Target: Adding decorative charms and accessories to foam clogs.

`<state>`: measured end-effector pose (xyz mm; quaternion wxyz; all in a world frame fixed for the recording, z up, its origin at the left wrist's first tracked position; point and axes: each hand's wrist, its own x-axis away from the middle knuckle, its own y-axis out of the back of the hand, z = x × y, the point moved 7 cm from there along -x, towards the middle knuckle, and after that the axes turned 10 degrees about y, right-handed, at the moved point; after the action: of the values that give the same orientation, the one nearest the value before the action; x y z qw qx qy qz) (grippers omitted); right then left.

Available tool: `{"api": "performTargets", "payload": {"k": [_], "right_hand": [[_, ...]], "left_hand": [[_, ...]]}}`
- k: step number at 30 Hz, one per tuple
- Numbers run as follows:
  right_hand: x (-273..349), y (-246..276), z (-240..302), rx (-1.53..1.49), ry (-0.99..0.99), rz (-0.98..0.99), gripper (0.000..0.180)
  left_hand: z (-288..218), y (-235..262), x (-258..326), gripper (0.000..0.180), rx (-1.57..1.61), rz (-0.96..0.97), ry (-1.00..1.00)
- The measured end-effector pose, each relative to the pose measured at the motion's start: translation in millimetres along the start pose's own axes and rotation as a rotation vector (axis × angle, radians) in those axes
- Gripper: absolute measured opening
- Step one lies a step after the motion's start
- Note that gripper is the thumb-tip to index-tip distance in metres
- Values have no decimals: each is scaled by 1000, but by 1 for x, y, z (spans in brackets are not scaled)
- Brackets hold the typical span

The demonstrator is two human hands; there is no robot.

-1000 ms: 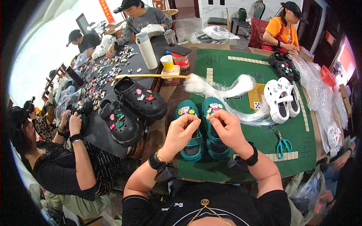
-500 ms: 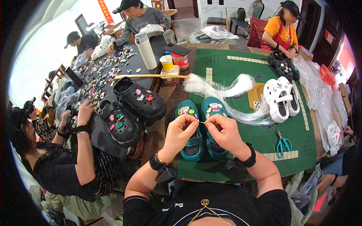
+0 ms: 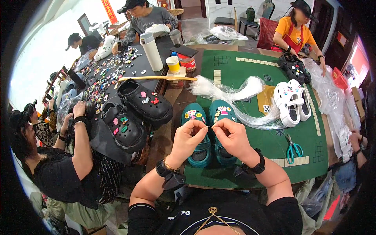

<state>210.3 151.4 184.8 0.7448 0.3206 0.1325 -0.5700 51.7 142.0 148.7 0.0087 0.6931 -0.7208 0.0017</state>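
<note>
Fingertips of my left hand (image 3: 188, 138) and my right hand (image 3: 234, 138) pinch a thin pale strand (image 3: 210, 127) between them; its exact kind is too small to make out. Both hands are closed, held over a pair of green clogs (image 3: 201, 158) decorated with colourful charms. The hands partly cover the clogs, whose toes point away from me. Just beyond them a bundle of clear plastic strands (image 3: 250, 87) spreads across the green mat (image 3: 254, 156). Teal-handled scissors (image 3: 293, 152) lie to the right of my right hand.
Black charm-covered clogs (image 3: 150, 103) stand at left, white clogs (image 3: 289, 102) at right. Loose charms (image 3: 111, 70) cover the dark table. A white flask (image 3: 152, 53), yellow cup (image 3: 172, 64) and wooden stick (image 3: 156, 78) are farther back. Several people work around the tables.
My hands stay almost in place, still pinching the strand. The person at left shifts their hands slightly; the person in orange extends an arm toward the plastic bags.
</note>
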Motion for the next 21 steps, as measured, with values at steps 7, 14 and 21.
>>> {"api": "performTargets", "payload": {"k": [7, 14, 21], "right_hand": [[4, 4, 4, 11, -44, 10, 8], [2, -11, 6, -44, 52, 24, 8], [4, -8, 1, -89, 94, 8, 5]], "left_hand": [[-4, -6, 2, 4, -18, 24, 2], [-10, 4, 5, 3, -68, -17, 13], [2, -2, 2, 2, 34, 19, 22]]}}
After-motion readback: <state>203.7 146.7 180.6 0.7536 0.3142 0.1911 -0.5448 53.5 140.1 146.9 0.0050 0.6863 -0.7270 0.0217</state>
